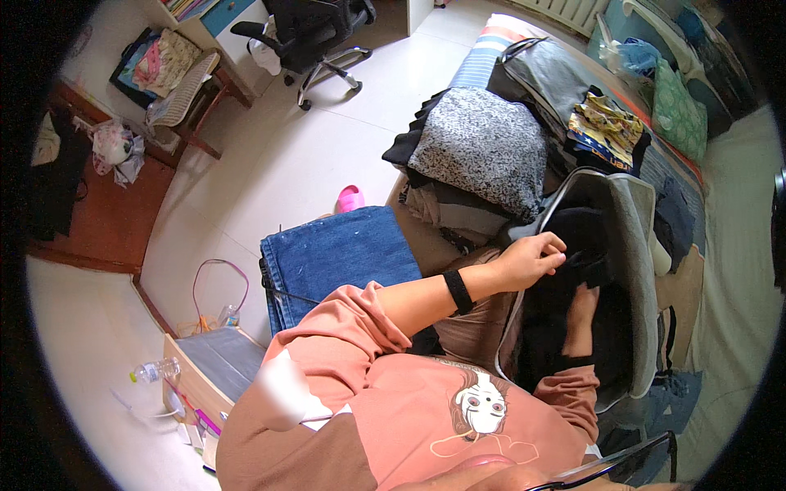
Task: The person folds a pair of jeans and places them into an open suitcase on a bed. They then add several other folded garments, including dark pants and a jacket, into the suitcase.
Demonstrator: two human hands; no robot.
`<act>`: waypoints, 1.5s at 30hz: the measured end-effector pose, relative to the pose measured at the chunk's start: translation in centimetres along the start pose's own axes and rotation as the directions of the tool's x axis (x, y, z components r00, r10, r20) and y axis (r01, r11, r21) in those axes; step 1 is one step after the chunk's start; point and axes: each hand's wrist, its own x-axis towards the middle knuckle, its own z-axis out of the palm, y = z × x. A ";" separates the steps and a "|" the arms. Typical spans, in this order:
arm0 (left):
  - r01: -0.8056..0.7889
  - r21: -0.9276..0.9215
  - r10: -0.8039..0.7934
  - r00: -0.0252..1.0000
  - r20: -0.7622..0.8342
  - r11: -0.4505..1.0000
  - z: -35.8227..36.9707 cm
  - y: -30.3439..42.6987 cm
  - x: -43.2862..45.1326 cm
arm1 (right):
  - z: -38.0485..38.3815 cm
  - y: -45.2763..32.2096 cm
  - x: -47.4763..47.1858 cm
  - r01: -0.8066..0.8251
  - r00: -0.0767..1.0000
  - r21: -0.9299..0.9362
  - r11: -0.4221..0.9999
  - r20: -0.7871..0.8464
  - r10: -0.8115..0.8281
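A grey fabric storage box [632,294] with a light rim stands upright at my right, dark clothing [583,245] inside it. My left hand [540,261] hovers at its near side edge, fingers loosely curled, with nothing visible in them. Inside the box, my right hand [586,297] reaches against the black cloth; its fingertips are hidden by the cloth, so its hold is unclear. Folded blue jeans [344,258] lie to the left of my legs. A black-and-white speckled folded garment [482,144] tops a clothes pile beyond my hands.
A grey bag [546,73] and a yellow printed garment [605,129] lie farther back on the bed. An office chair [319,37] stands on the floor. A small cabinet [218,356] with a plastic bottle [156,371] is at the left; a pink slipper [350,199] lies beyond the jeans.
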 end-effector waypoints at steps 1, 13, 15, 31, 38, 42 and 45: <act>-0.015 0.110 0.015 1.000 0.004 0.994 -0.1 0.5 -0.4 | -1.0 0.9 1.2 -0.109 0.986 0.072 0.991 -0.119 0.117; 0.234 0.897 -0.067 0.972 -0.225 0.375 -10.4 9.7 -20.2 | 5.4 -7.5 0.7 0.194 0.912 -0.702 0.685 -0.127 -0.389; 0.331 0.922 0.115 0.927 -0.358 0.203 -12.9 10.2 -26.2 | 8.7 -12.1 -1.7 0.478 0.809 -0.603 0.638 0.019 -0.588; 0.407 -0.444 -0.602 0.562 -0.567 0.798 -19.3 3.1 -41.9 | 30.1 -9.3 -10.8 -0.866 0.101 -0.239 0.438 0.776 0.622; 0.185 -0.628 -0.589 0.612 -0.528 0.756 -21.2 -2.2 -43.3 | 30.6 -10.4 -12.3 -0.904 0.046 -0.229 0.362 0.789 0.613; 0.074 -0.603 -0.481 0.683 -0.550 0.794 -20.8 -2.5 -43.7 | 29.2 -13.0 -13.3 -0.869 0.149 -0.117 0.481 0.865 0.479; 0.015 -0.573 -0.387 0.753 -0.532 0.819 -20.2 -0.1 -42.7 | 27.8 -15.0 -13.4 -0.784 0.319 0.011 0.621 0.865 0.387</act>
